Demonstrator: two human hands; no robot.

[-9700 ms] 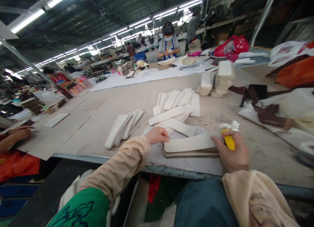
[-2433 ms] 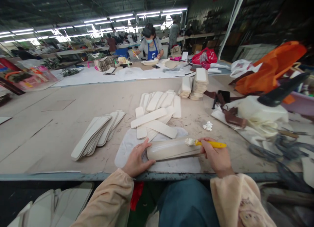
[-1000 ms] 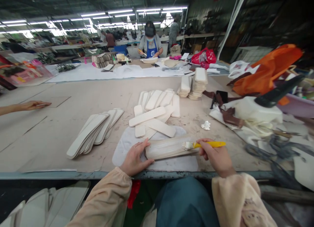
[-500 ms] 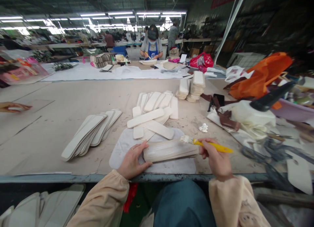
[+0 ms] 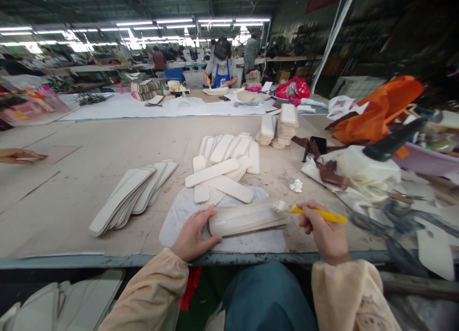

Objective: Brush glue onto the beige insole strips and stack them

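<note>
My left hand (image 5: 193,233) lies flat with spread fingers on the left end of a long pale strip (image 5: 247,217), which tops a small stack on a white sheet (image 5: 186,207) near the table's front edge. The strip's surface looks wet with white glue. My right hand (image 5: 324,233) is closed round a yellow-handled brush (image 5: 315,212); its white bristles sit at the strip's right end. Just beyond lies a loose pile of similar strips (image 5: 225,168). A fanned row of strips (image 5: 132,195) lies to the left.
Two tall stacks of strips (image 5: 279,125) stand farther back. Cloth, brown straps and an orange bag (image 5: 376,111) crowd the right side. A crumpled white scrap (image 5: 296,185) lies near the brush. Another person's hand (image 5: 17,155) rests at far left. A person in a blue apron (image 5: 221,66) works across.
The brush has travelled along the strip and come off toward its right end. The strip now shows glue streaks. My left hand has kept its hold on the left end.
</note>
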